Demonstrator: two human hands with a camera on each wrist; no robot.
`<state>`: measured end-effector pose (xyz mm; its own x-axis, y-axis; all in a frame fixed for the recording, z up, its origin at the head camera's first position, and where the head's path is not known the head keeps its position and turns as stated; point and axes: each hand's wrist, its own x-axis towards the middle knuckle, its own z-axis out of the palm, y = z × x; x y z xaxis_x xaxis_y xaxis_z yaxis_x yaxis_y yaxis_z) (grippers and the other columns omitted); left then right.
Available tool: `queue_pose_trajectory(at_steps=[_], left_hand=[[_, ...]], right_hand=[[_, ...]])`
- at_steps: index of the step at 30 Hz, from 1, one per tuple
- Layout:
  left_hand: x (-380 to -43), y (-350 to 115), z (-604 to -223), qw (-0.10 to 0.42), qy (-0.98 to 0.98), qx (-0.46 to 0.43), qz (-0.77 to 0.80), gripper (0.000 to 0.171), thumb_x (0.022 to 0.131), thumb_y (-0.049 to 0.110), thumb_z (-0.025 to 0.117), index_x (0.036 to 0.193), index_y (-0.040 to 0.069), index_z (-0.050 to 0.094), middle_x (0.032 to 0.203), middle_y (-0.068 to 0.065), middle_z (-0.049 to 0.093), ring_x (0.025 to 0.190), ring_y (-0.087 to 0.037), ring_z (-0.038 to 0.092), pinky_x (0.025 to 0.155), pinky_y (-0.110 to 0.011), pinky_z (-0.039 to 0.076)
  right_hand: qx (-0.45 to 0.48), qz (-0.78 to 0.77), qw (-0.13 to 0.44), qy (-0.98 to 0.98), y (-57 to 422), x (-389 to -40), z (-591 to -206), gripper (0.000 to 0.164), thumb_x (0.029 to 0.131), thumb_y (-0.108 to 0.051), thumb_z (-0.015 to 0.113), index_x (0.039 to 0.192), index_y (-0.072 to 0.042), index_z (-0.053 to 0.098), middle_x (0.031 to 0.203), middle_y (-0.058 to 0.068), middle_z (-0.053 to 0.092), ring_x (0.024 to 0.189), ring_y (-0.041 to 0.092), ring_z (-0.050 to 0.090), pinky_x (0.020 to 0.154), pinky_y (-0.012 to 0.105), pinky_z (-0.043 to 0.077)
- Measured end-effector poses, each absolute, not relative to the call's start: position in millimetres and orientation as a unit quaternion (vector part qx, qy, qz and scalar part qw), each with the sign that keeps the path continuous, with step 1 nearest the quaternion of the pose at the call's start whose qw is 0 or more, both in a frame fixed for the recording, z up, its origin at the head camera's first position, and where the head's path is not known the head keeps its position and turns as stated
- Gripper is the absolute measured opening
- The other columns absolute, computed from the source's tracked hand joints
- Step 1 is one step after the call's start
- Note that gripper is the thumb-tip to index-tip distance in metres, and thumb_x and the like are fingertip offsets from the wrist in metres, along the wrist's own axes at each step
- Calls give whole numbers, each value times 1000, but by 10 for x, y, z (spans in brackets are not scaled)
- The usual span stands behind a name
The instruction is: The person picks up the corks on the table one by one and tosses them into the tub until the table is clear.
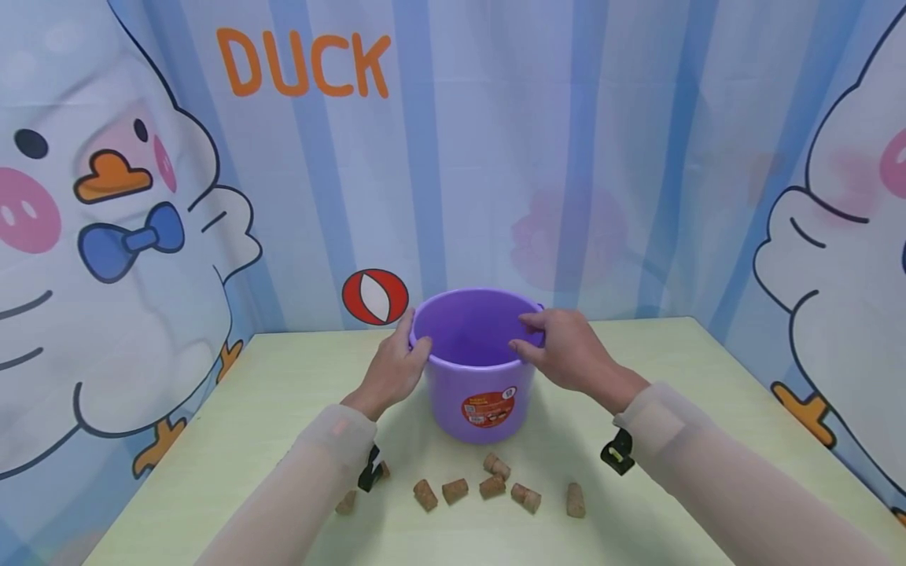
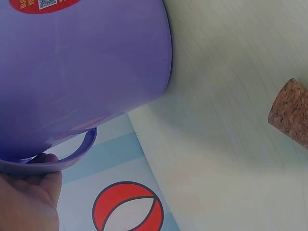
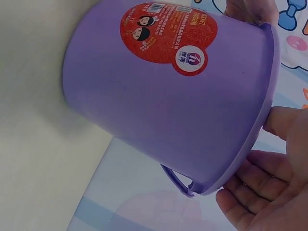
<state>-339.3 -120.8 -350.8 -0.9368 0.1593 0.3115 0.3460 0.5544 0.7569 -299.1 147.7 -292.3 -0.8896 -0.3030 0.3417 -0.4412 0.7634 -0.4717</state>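
Note:
A purple bucket (image 1: 481, 401) with a red label stands upright on the table, its mouth facing up. At its left side my left hand (image 1: 392, 365) grips the rim, thumb over the front edge; in the left wrist view its fingertips show past a curved purple band (image 2: 79, 156) at the mouth. My right hand (image 1: 569, 350) is at the right side of the rim, thumb and fingers spread apart and overlapping the mouth. The right wrist view shows those relaxed fingers (image 3: 260, 185) right at the rim, near the handle (image 3: 175, 180).
Several corks lie loose in front of the bucket, among them a cork (image 1: 455, 491) in the middle and a cork (image 1: 576, 501) farther right. The pale table (image 1: 297, 377) ends at a curtain (image 1: 467, 173) printed with ducks, close behind the bucket.

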Motion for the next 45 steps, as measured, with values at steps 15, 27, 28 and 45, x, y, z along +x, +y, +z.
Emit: queue_pose_trajectory(at_steps=[15, 27, 28, 45], left_hand=[[-3391, -1208, -3504, 100, -874, -145, -452, 70, 104, 29, 41, 165, 7, 13, 163, -12, 37, 146, -31, 41, 117, -51, 36], [-3384, -1209, -3506, 99, -874, -145, -453, 70, 104, 29, 41, 165, 7, 12, 162, -12, 38, 145, -31, 42, 117, -51, 36], [-3383, -1208, -3506, 100, -874, -144, -453, 70, 104, 29, 41, 165, 7, 12, 162, -12, 38, 145, -31, 42, 117, -51, 36], [-3385, -1209, -3504, 100, -877, -140, -450, 70, 104, 30, 40, 165, 7, 13, 162, -13, 38, 145, -31, 42, 117, -51, 36]], right_hand=[[224, 279, 193, -914, 1513, -2929, -2941, 42, 97, -25, 71, 130, 0, 69, 117, 16, 73, 104, 29, 68, 81, 43, 56], [232, 266, 218, -910, 1599, -2824, -2992, 39, 96, -26, 71, 127, -2, 71, 122, 15, 72, 119, 35, 64, 98, 55, 52], [233, 265, 220, -909, 1606, -2821, -2996, 39, 96, -26, 71, 127, -2, 71, 123, 15, 72, 120, 36, 64, 99, 55, 52], [244, 253, 265, -898, 1677, -2662, -3113, 40, 93, -29, 75, 124, -4, 73, 121, 12, 73, 119, 34, 64, 99, 55, 52]])
